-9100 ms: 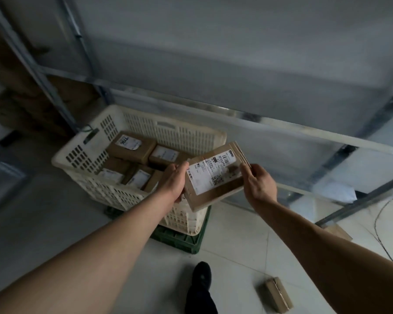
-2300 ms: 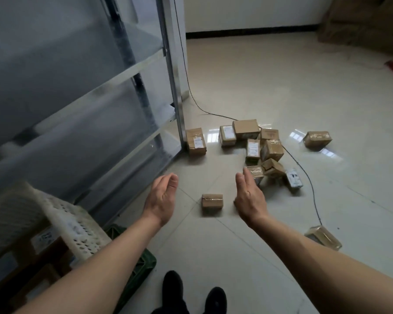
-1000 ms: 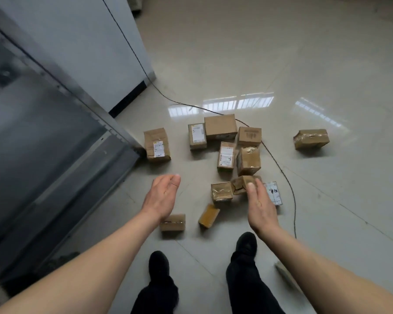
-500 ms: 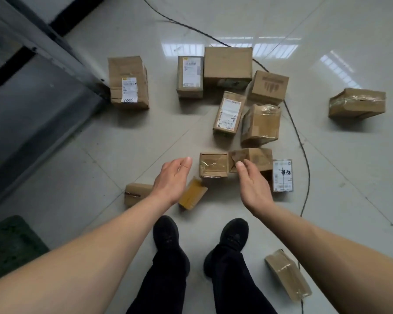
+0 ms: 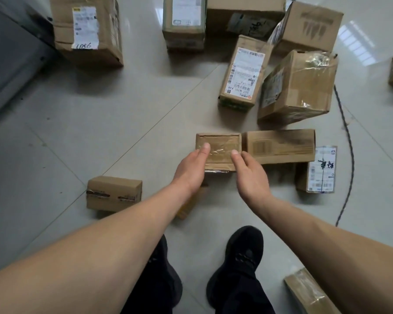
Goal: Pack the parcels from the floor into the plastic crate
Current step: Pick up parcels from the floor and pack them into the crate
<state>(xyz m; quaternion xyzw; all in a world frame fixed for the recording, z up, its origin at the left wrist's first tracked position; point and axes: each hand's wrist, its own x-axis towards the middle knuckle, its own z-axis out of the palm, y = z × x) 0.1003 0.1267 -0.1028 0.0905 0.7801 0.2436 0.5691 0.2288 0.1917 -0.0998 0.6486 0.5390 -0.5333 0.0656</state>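
Observation:
A small brown parcel (image 5: 220, 145) wrapped in clear tape lies on the tiled floor just ahead of my feet. My left hand (image 5: 191, 169) is against its left side with the thumb tip on its top. My right hand (image 5: 251, 177) is against its right side, a fingertip on the top edge. The fingers of both hands look fairly straight, and the parcel rests on the floor. A longer parcel (image 5: 280, 146) touches its right end. The plastic crate is out of view.
Several more parcels lie around: a small one (image 5: 114, 193) at the left, a labelled one (image 5: 243, 71) and a taped box (image 5: 297, 87) ahead, a flat labelled one (image 5: 322, 169) at the right. A black cable (image 5: 347, 137) runs along the right. My shoes (image 5: 241, 257) stand below.
I have bent lower and the parcels fill the view. Both hands moved forward and closed in from either side onto the small taped parcel.

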